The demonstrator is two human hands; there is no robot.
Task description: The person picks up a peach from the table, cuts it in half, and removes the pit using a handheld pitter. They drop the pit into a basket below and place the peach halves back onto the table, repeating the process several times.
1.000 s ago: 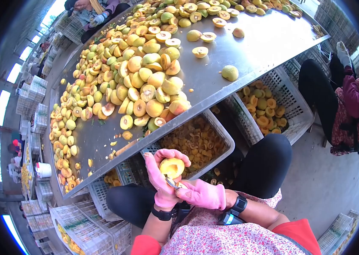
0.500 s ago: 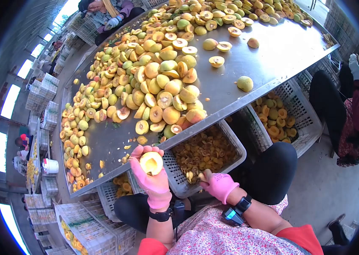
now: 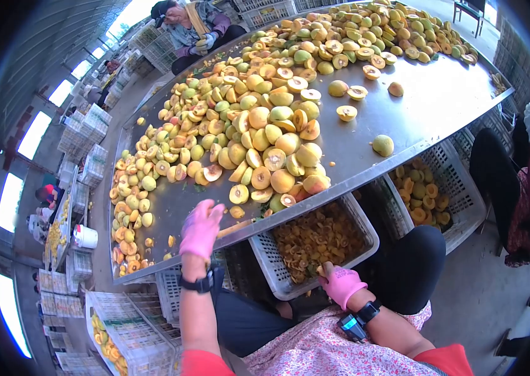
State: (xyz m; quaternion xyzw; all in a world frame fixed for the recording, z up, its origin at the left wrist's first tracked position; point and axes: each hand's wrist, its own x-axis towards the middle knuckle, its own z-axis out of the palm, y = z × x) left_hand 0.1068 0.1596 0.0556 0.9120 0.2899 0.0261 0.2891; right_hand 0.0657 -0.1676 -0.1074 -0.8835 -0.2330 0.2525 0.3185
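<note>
Has the cut fruit heaped in a long, curved pile on the metal table, plus at least 4 loose pieces on the sunlit part (glaring almost white there). Holds the left hand over the near edge of the table, just beside the pile's closest pieces, fingers spread wide and open. Holds the right hand lower, at the near rim of the 1st basket, fingertips pinched narrow on something small, too covered to name. Has brown and orange scraps piled inside that basket, below the table edge. To the right, shows yellow fruit in a 2nd basket. At lower left, shows a crate of yellow fruit, and beyond it a white bucket. Across the table, shows a seated person, gloved hands close together.
</note>
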